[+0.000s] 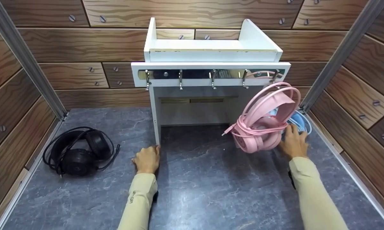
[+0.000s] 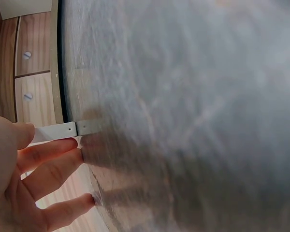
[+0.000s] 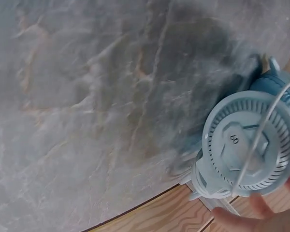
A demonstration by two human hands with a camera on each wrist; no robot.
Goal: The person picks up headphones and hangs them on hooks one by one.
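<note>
My left hand [image 1: 146,159] [image 2: 43,179] is at the lower front end of the white shelf's left side panel [image 1: 155,118] [image 2: 60,131], its thumb and fingers on either side of the panel's edge. A pink headset [image 1: 259,127], wrapped in its cable, hangs from the right end of the shelf's hook rail [image 1: 196,83]. Behind it on the right lies a light-blue headset [image 1: 299,121] [image 3: 239,140] with a pale cable. My right hand [image 1: 294,143] [image 3: 266,215] reaches to that blue headset, its fingers spread at the ear cup's rim; whether they touch it is hard to tell.
A black headset [image 1: 80,161] with its cable lies on the grey marbled surface [image 1: 195,191] at the left. Wood-patterned walls [image 1: 92,44] with metal corner strips [image 1: 335,54] stand at the back and on both sides.
</note>
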